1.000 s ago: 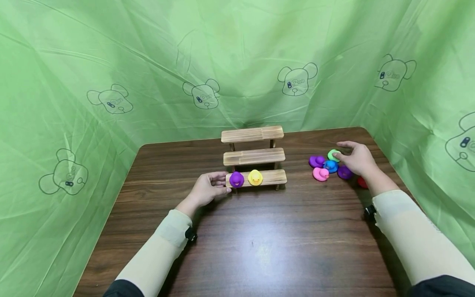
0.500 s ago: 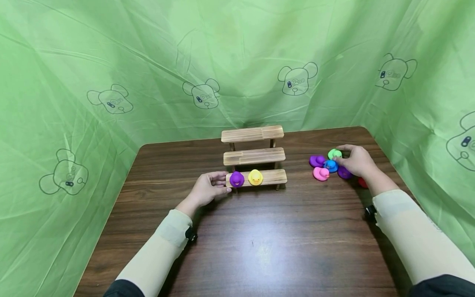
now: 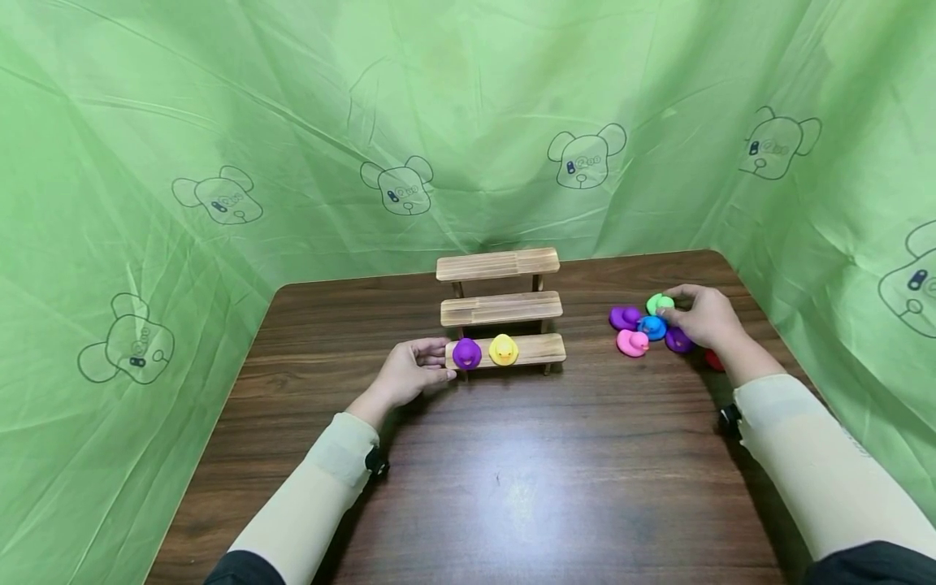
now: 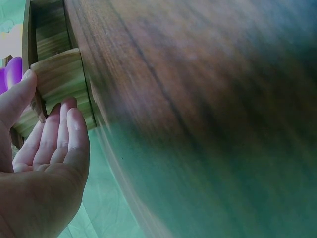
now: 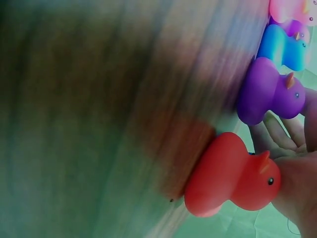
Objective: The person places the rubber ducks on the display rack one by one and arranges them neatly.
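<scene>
While my left hand (image 3: 409, 370) rests at the centre of the head view, its relaxed fingers (image 4: 59, 131) lie straight against the left end of the lowest step of the wooden stepped rack (image 3: 500, 307), thumb up beside the plank; it grasps nothing. On that bottom step stand a purple duck (image 3: 465, 353), just beside my fingertips, and a yellow duck (image 3: 503, 349) right of it, the two nearly touching. The two upper steps sit behind them.

At centre right of the head view my right hand (image 3: 702, 315) is over a cluster of ducks lying on the dark wooden bench (image 3: 512, 479). Its fingers curl round the green duck (image 3: 658, 303) at the far edge of the cluster, pinching it. Just below that duck lies a blue duck (image 3: 651, 327), with a second purple duck (image 3: 624, 317) to the left, a pink duck (image 3: 632, 343) lower left, and a third purple duck (image 3: 678, 340) tucked under my palm. A red duck (image 3: 713, 359) sits partly hidden behind my wrist; the right wrist view shows it close against the heel of the hand, lower right of that frame.

Green sheeting (image 3: 219, 122) printed with cartoon bear heads hangs round the bench on all sides. Both forearms wear pale sleeves (image 3: 322, 479).
</scene>
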The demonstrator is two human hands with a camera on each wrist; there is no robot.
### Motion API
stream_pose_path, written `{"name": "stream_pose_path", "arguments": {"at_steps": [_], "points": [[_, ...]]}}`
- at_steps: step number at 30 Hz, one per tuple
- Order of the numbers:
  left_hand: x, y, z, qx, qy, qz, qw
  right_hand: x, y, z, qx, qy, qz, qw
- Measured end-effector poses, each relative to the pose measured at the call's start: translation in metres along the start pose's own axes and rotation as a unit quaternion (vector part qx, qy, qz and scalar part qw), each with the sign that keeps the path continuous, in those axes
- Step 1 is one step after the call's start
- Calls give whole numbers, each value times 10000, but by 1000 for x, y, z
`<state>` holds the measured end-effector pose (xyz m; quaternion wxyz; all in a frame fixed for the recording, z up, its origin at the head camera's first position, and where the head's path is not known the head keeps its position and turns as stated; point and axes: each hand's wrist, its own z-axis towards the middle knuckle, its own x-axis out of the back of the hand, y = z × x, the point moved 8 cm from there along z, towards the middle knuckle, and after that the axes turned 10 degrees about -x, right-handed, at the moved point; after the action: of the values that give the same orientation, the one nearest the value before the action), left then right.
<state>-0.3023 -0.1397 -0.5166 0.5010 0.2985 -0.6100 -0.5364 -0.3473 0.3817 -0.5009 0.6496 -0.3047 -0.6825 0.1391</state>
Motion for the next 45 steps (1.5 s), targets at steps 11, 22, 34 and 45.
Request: {"name": "stream_pose_path", "arguments": {"at_steps": [11, 22, 34, 45], "points": [[-1, 0, 0, -11, -29, -7, 10000, 8, -15, -14, 118, 485, 414, 9979], [-2, 1, 0, -8, -35, -3, 10000, 7, -77, -54, 842, 515, 882, 9912], [-1, 1, 0, 10, -4, -10, 10000, -7, -123, -85, 1282, 367, 1002, 9860], [0, 3, -1, 2, -2, -59, 10000, -18, -138, -100, 1537, 227, 1393, 9780]]}}
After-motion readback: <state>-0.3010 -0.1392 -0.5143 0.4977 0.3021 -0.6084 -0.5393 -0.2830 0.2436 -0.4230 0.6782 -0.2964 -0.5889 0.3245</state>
